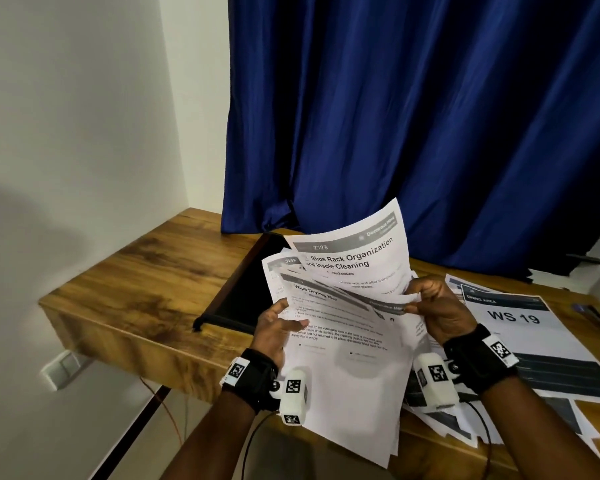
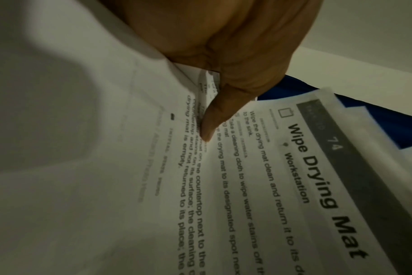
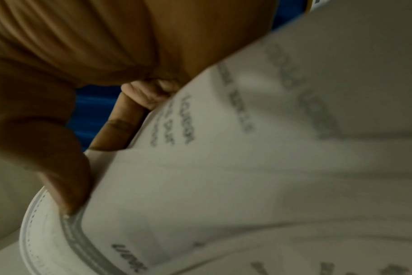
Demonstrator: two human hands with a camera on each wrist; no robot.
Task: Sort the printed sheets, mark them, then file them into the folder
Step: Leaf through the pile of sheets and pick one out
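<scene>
Sorting looks to be in its early part: both hands hold a fanned sheaf above the desk, and nothing appears marked or filed yet. The left hand grips the sheaf's left edge, thumb pressed on the front page, fingers behind it. The right hand pinches the right edges of the upper sheets between thumb and fingers, seemingly peeling them apart. More pages, one headed "WS 19", lie spread on the desk to the right, so part of the lot may already be set aside. A dark folder lies open on the desk behind the sheaf, with no sheet visibly in it. A pen-like thing lies at the desk's far right, too blurred to be sure.

Only the head view shows folder, desk pile and both hands together. The left wrist view alone makes the front page legible: "Wipe Drying Mat", checkbox unticked. The right wrist view shows the pinch close up, its print blurred.
</scene>
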